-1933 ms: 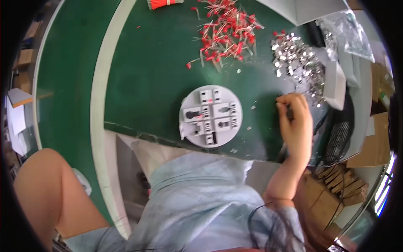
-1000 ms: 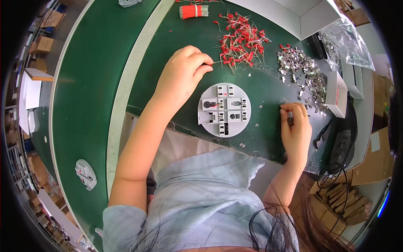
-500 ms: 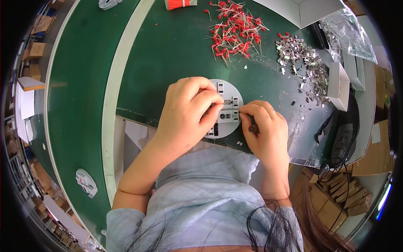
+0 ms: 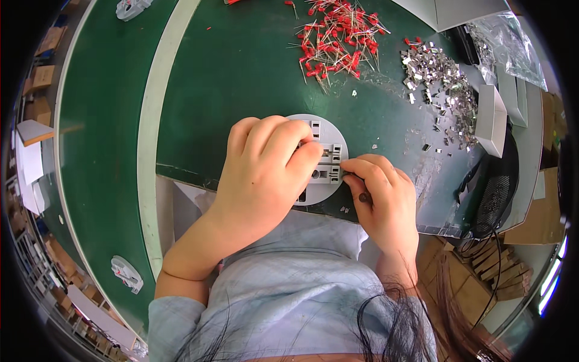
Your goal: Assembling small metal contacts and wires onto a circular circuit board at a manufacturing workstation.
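A round light-grey plastic base [image 4: 329, 190] with raised slots and small metal contacts lies near the bench's front edge. My left hand [image 4: 262, 166] covers its left side, thumb and index finger pinched together over the middle; whatever is between the fingertips is hidden. At the base's right rim, my right hand [image 4: 385, 190] is closed, its thumb and index tips near the slotted blocks. A dark stick-like tool [image 4: 363, 197] is tucked in it, with one rounded end showing by the thumb; I cannot tell its exact kind.
Beyond the base lies a heap of red LEDs [image 4: 341, 45] with bare leads. Small metal clips [image 4: 443, 84] are scattered to the right, beside a white open box [image 4: 490, 120] and a clear plastic bag [image 4: 512, 51]. Grey parts [image 4: 126, 273] sit on the green strip at left.
The whole view has shifted a little. My left hand's fingers have curled further over the base, hiding more of its middle. My right hand stays at the right rim, slightly lower against it.
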A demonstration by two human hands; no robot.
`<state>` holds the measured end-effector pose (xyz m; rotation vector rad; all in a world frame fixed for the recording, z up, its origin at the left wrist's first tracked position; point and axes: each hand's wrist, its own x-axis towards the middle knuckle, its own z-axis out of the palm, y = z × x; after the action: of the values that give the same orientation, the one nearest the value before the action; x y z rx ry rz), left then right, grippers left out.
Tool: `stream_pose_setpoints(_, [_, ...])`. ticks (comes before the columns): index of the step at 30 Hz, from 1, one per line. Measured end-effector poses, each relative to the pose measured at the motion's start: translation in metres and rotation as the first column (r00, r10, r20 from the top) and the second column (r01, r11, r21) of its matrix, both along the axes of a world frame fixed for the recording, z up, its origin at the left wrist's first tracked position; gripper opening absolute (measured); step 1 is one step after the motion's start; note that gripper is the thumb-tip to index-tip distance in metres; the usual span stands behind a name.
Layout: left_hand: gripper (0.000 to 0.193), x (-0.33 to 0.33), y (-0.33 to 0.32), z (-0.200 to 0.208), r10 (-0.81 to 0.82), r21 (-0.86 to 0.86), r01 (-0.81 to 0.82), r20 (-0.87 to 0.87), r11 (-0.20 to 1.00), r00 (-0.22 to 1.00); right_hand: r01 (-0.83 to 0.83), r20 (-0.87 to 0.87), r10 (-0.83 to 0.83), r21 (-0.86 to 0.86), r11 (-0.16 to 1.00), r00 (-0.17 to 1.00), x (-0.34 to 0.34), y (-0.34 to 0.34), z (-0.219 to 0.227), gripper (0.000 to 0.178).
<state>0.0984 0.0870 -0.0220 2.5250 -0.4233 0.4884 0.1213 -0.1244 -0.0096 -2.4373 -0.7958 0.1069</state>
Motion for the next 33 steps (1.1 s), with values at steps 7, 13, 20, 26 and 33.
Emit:
stream_pose_setpoints(7, [0.021,-0.003,-0.001,0.002,-0.004,0.034,0.005,-0.044,0.999,0.999,-0.002,0.027,0.001,0.038,0.999,1.000,0.004,-0.006,0.002,0.029])
stream_pose_setpoints(13, [0.016,0.004,-0.002,-0.010,-0.005,-0.148,-0.004,-0.057,0.989,0.998,0.115,-0.062,-0.108,0.110,0.987,0.992,0.002,-0.006,0.015,0.027])
stream_pose_setpoints(20, [0.018,0.004,-0.007,-0.001,0.030,-0.204,-0.049,-0.095,0.978,0.995,0.085,0.006,-0.089,0.215,0.973,0.996,0.007,-0.011,0.013,0.028])
stream_pose_setpoints(26, [0.016,0.008,-0.011,0.014,0.048,0.087,-0.041,-0.082,0.995,0.995,0.039,0.066,-0.057,0.245,0.969,0.996,0.008,-0.004,0.014,0.026])
stream_pose_setpoints(33, [0.016,0.014,-0.013,0.016,0.050,0.102,-0.037,-0.133,0.994,0.990,0.052,0.115,-0.072,0.173,0.984,0.991,0.012,-0.001,0.014,0.027])
